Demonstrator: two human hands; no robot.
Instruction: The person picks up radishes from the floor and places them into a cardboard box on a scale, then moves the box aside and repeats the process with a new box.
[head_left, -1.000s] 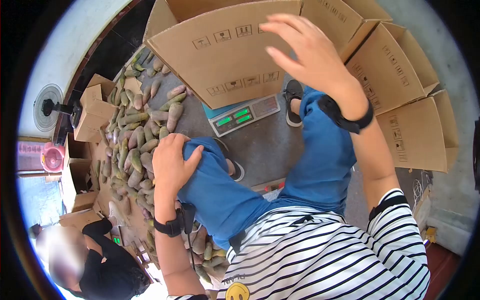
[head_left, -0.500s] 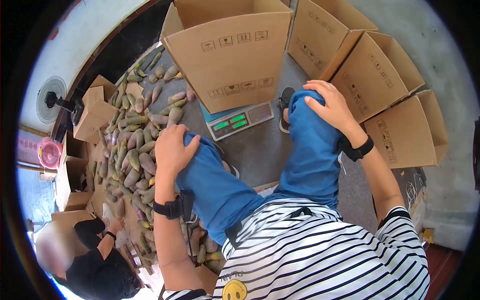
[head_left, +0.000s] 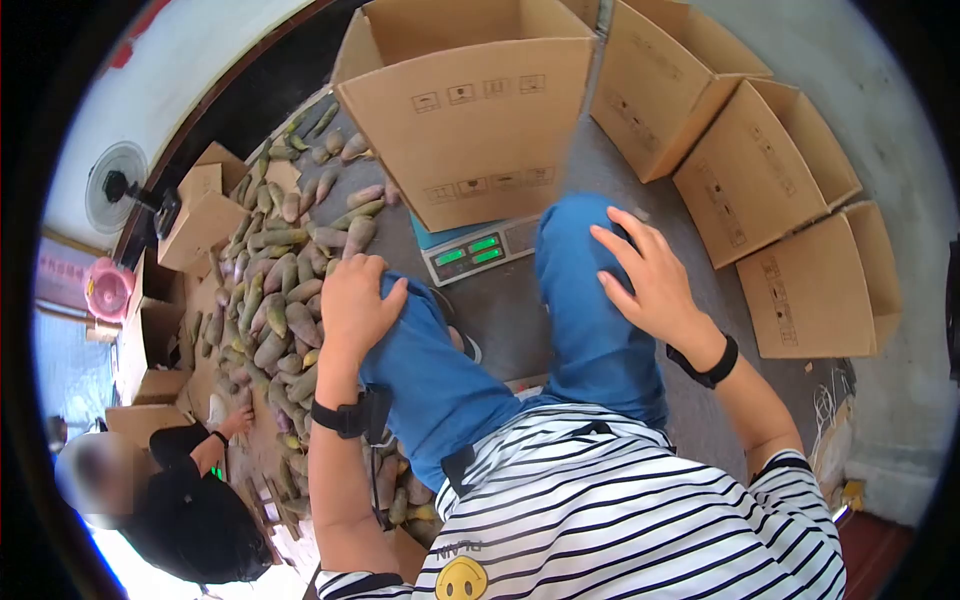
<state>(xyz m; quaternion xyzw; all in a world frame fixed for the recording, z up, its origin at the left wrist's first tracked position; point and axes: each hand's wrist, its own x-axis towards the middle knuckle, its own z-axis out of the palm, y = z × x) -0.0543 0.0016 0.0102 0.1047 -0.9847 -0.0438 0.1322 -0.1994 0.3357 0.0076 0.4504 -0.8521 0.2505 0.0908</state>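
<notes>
My left hand (head_left: 358, 303) rests on my left knee (head_left: 412, 325) in blue trousers, thumb apart and holding nothing. By the outer side of my right knee (head_left: 580, 250) is my right hand (head_left: 655, 280), its fingers spread and empty; whether the fingertips touch the cloth I cannot tell. In front of my knees stands a digital scale (head_left: 480, 253) with lit green displays. A tall open cardboard box (head_left: 485, 135) sits on it, its inner bottom hidden. To the left lies a large heap of long green and purplish root vegetables (head_left: 275, 300).
Three open cardboard boxes (head_left: 745, 175) stand in a row at the right by the wall. More boxes (head_left: 200, 225), a black fan (head_left: 120, 188) and a pink fan (head_left: 108, 288) are at the left. A person in black (head_left: 195, 520) crouches at lower left, one hand at the heap.
My right knee has swung inward to the left, and my right hand has come off its top to its outer side. My left hand stays on the left knee. The view has shifted slightly.
</notes>
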